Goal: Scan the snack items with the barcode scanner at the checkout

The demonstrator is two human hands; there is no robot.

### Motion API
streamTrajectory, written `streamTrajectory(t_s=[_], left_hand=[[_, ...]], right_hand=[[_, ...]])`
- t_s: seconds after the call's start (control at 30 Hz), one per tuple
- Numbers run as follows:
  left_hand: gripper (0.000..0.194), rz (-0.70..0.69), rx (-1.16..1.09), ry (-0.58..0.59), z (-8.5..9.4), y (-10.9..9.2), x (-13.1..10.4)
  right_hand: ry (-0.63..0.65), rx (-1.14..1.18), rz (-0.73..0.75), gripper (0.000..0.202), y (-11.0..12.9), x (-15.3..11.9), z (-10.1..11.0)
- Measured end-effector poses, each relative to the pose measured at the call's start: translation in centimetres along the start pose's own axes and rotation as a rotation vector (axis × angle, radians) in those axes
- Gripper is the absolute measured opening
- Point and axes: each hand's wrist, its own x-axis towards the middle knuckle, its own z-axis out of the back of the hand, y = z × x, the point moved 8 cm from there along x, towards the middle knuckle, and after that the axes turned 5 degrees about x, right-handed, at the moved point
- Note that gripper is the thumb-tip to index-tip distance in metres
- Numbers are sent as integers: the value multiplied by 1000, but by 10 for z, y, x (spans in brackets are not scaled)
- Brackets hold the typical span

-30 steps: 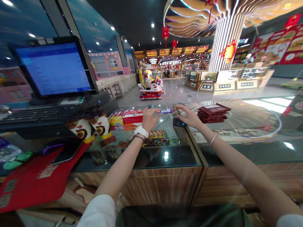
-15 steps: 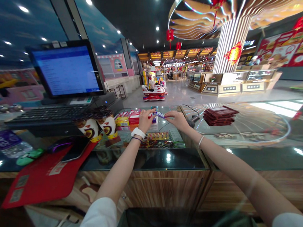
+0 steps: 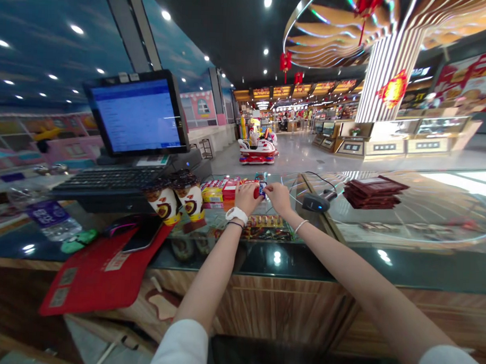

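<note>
Over the glass counter (image 3: 260, 259), a small blue-and-white packet (image 3: 262, 188) is held upright between my two hands. My left hand (image 3: 247, 197), with a white band at the wrist, closes on its left side. From the right, the fingers of my right hand (image 3: 278, 198) pinch its edge. Fingers cover part of the packet, so its exact kind cannot be made out. Just left of my left hand are red and yellow boxes (image 3: 222, 191) of small goods. Colourful packs (image 3: 267, 225) lie below my wrists, seen through the glass.
Two patterned cups (image 3: 192, 201) stand left of the boxes, by a keyboard (image 3: 107, 180) and monitor (image 3: 136, 117). A phone (image 3: 143, 237) lies on a red mat (image 3: 100, 272) near a water bottle (image 3: 52, 218). To the right are a scanner (image 3: 317, 201) and stacked brown packets (image 3: 374, 192).
My hands have drawn closer together, and the packet has turned from lying flat to upright between them. The whole view has shifted, with the counter things appearing further right.
</note>
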Motion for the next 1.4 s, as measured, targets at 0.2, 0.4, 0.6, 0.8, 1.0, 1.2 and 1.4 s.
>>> streamTrajectory(t_s=[0.2,0.4,0.6,0.8,1.0,1.2,1.4], left_hand=[[22,6,-20,-2,-2,0,0],[24,36,-42,-11,-8,5,0],[25,30,-37,-39,-11,7,2],[22,39,-37,-24,-9,6,1],[26,39,-38,-11,-7,5,1],[40,29,-56,-49,2,-1,0],[43,-35,-53,-61,11,-23,-1]], right_hand=[[8,129,81,15,-2,-10,-5],[54,160,79,26,-9,-17,-11],[80,178,71,31,-14,-16,-16],[86,174,110,41,-14,-14,-18],[103,191,142,56,-14,-17,-20],[46,227,164,78,-10,-20,-12],[44,136,257,78,-3,-21,20]])
